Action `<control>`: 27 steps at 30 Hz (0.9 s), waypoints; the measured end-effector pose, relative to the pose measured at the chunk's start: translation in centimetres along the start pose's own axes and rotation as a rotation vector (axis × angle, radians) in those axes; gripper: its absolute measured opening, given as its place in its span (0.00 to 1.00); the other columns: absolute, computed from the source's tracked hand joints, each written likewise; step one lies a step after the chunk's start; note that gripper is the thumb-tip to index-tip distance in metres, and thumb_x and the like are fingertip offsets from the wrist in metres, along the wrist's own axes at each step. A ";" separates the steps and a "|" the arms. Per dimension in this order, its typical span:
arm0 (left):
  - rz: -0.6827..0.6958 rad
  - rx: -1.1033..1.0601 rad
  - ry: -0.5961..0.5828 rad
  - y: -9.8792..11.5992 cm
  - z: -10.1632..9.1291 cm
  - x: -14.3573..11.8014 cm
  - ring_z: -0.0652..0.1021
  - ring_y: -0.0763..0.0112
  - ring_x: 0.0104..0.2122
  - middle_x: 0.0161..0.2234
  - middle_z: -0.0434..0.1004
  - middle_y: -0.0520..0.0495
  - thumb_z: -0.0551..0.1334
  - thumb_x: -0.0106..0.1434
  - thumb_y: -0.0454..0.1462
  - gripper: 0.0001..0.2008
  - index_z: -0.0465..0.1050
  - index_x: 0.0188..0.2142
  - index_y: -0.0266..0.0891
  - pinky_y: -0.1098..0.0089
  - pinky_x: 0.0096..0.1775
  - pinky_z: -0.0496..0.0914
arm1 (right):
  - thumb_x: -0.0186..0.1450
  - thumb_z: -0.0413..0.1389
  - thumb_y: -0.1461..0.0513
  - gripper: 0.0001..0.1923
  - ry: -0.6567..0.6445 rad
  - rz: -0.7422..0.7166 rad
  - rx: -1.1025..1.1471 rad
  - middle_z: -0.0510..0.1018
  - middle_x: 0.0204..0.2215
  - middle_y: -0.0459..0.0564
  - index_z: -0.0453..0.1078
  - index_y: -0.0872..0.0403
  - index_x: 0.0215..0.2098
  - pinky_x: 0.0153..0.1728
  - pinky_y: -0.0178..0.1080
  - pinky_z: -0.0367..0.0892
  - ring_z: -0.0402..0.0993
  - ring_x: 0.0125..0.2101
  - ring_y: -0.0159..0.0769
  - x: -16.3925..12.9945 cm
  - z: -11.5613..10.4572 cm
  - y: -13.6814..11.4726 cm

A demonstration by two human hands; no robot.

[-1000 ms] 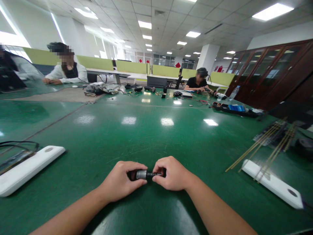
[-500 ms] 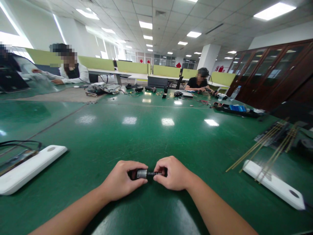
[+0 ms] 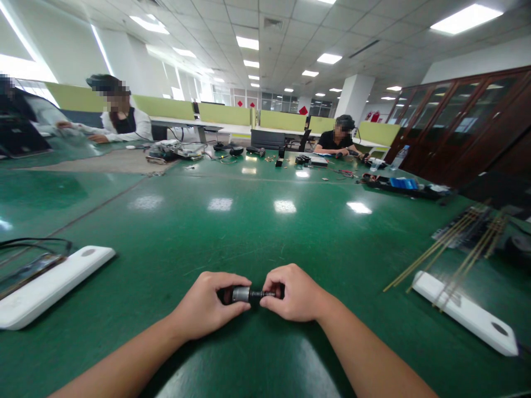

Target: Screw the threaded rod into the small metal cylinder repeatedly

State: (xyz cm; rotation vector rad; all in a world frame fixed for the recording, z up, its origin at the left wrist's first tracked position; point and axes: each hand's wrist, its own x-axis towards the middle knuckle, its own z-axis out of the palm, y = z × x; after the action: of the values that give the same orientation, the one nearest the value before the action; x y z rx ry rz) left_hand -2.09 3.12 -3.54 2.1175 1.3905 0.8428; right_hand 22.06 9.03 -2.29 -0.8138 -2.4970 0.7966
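Note:
My left hand [image 3: 207,307] is closed around a short silver cylinder [image 3: 241,294] with a dark end towards the palm. It looks like a small motor, though I cannot be sure of its kind. From its right side a thin dark shaft [image 3: 256,294] runs level to my right hand [image 3: 292,293], where thumb and fingers pinch the far end. The part of the shaft inside my right fingers is mostly hidden. Both hands are low over the green table [image 3: 232,243], close together near the front.
White bars lie at the left [image 3: 62,282] and right [image 3: 464,312]. Thin yellowish sticks [image 3: 448,243] cross the right one. A black tray with blue items [image 3: 402,183] stands farther back. People sit at the far left and far right, near cables and small parts.

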 end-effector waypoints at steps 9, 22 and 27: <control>-0.011 0.013 -0.006 -0.2 0.0 0.1 0.79 0.67 0.35 0.38 0.82 0.51 0.70 0.58 0.43 0.14 0.79 0.45 0.48 0.69 0.39 0.71 | 0.58 0.63 0.61 0.05 0.013 -0.009 -0.010 0.75 0.24 0.43 0.75 0.54 0.31 0.28 0.32 0.61 0.69 0.24 0.29 -0.2 -0.4 0.0; -0.018 0.011 -0.003 -0.2 0.0 0.0 0.79 0.67 0.35 0.38 0.81 0.50 0.70 0.59 0.44 0.15 0.79 0.46 0.47 0.70 0.39 0.71 | 0.58 0.63 0.61 0.05 0.011 -0.002 -0.016 0.76 0.25 0.44 0.75 0.54 0.32 0.28 0.32 0.61 0.70 0.24 0.29 -0.3 -0.8 -0.1; -0.031 0.010 0.007 -0.3 0.0 0.0 0.79 0.68 0.34 0.37 0.81 0.52 0.70 0.58 0.44 0.15 0.79 0.45 0.48 0.70 0.38 0.71 | 0.58 0.63 0.61 0.05 0.021 0.000 -0.021 0.76 0.25 0.43 0.75 0.54 0.32 0.28 0.32 0.61 0.70 0.24 0.29 -0.4 -0.8 0.2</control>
State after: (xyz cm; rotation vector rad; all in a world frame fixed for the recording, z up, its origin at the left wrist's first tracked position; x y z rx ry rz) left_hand -2.27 3.19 -3.74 2.0968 1.4306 0.8337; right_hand 22.85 9.22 -1.93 -0.8250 -2.4909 0.7599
